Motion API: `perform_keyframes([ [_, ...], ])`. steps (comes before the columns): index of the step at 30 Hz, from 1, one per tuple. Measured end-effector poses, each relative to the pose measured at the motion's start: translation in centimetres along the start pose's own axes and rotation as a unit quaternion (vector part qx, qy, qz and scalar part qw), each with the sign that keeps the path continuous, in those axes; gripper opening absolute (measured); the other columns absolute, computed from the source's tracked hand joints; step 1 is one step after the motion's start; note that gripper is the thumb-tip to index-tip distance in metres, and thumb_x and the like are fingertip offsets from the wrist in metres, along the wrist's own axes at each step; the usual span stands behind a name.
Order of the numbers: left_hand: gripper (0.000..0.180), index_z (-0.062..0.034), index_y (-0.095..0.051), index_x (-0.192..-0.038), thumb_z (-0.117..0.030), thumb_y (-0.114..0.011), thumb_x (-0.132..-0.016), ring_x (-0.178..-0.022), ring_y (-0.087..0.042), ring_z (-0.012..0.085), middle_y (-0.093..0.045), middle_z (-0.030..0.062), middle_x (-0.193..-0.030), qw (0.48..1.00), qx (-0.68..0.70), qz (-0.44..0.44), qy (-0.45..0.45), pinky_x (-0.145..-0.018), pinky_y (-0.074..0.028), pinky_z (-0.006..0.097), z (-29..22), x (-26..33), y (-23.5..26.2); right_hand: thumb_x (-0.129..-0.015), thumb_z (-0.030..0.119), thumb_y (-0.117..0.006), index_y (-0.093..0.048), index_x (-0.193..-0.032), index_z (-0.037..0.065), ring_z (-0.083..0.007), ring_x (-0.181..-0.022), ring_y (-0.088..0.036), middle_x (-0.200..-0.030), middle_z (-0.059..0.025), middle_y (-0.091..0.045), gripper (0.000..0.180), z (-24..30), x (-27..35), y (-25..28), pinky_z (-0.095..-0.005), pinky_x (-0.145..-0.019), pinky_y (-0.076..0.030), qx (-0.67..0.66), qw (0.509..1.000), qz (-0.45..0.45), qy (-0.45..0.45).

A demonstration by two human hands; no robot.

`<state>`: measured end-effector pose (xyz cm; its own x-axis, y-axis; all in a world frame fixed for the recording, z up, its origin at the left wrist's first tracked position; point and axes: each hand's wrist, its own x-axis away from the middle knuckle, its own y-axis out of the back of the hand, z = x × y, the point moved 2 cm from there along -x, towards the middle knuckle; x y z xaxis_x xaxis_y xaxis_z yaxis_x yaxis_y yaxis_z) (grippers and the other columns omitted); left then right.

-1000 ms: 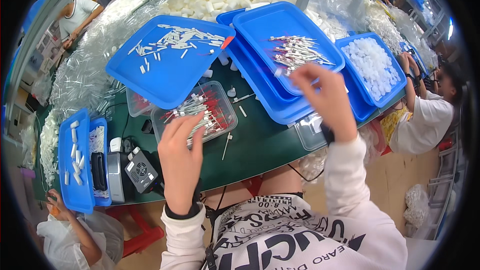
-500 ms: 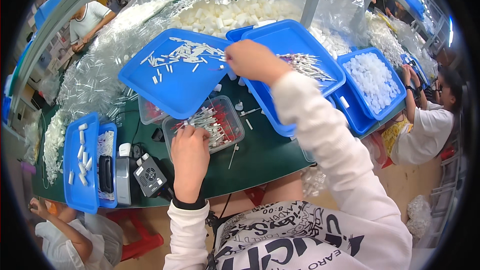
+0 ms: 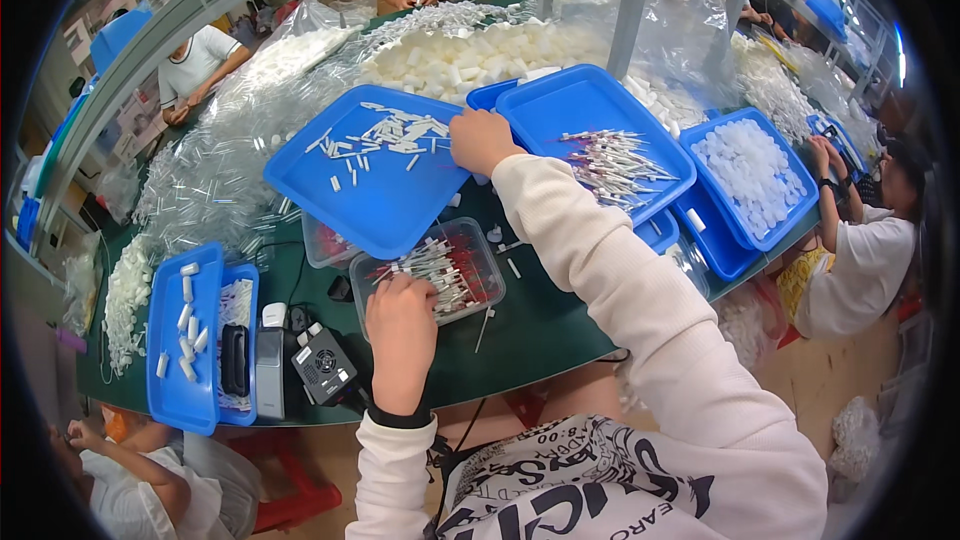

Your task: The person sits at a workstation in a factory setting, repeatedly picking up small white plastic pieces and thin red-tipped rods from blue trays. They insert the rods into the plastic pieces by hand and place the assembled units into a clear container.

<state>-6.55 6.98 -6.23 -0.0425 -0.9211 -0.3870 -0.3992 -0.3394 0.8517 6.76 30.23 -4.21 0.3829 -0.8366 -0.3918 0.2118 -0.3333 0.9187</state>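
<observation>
My left hand (image 3: 402, 335) rests at the near left side of a clear plastic container (image 3: 490, 302), its fingers curled down among thin red-and-white sticks (image 3: 455, 275). Whatever the fingertips pinch is hidden. Farther off, my right hand (image 3: 484, 140) is bent closed at the right corner of a blue tray (image 3: 385, 210). Small white tubes (image 3: 400, 130) lie scattered in that tray. What the right fingers hold is too small to make out. Right of this hand, another blue tray (image 3: 540, 105) carries a pile of similar sticks (image 3: 615, 165).
Translucent white caps fill a blue tray (image 3: 808, 195) at right. At left stand a blue tray (image 3: 170, 340) with white cylinders and a small black device (image 3: 325, 365). Clear tubes (image 3: 210, 170) and white cylinders (image 3: 480, 50) are heaped behind. Grey posts (image 3: 630, 20) rise there; people sit around.
My right hand has moved left, closer onto the blue tray's corner, and its forearm has swung left. The left hand stays at the clear container. The whole view has shifted slightly.
</observation>
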Motion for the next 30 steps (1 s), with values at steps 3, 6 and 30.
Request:
perform_keyframes([
  [3, 0.007, -0.006, -0.069, -0.08, -0.005, -0.07, -0.073, -0.085, -0.061, 0.0285, -0.063, 0.0081, -0.083, 0.999, -0.012, 0.0, -0.03, -0.076, -0.046, 0.04, -0.5, -0.4, 0.0, -0.084, 0.017, -0.058, -0.065, -0.095, 0.006, -0.0336, -0.082, -0.068, -0.085, -0.0154, -0.07, 0.017, -0.6, 0.6, 1.4, -0.0449, -0.069, -0.053, -0.061, 0.995, -0.08, -0.026],
  [6, 0.004, -0.0034, -0.065, -0.08, -0.003, -0.066, -0.076, -0.082, -0.058, 0.033, -0.06, 0.0115, -0.081, 0.999, -0.007, -0.015, -0.028, -0.072, -0.047, 0.043, 0.3, -0.1, 0.2, -0.088, 0.019, -0.057, -0.061, -0.093, 0.003, -0.0357, -0.073, -0.067, -0.077, -0.0163, -0.068, 0.017, 2.3, 3.1, 7.4, -0.0428, -0.066, -0.052, -0.198, 0.975, -0.093, -0.035],
  [30, 0.017, -0.0019, -0.07, -0.09, 0.004, -0.073, -0.074, -0.066, -0.063, 0.017, -0.066, 0.0067, -0.08, 0.955, 0.255, -0.041, -0.144, -0.054, -0.048, 0.028, -8.5, 3.2, 4.5, -0.085, 0.006, -0.068, -0.071, -0.096, 0.004, -0.0166, -0.064, -0.065, -0.081, -0.0077, -0.068, 0.012, 2.6, 25.1, 14.6, -0.0259, -0.057, -0.05, -0.554, 0.831, 0.018, -0.042],
])
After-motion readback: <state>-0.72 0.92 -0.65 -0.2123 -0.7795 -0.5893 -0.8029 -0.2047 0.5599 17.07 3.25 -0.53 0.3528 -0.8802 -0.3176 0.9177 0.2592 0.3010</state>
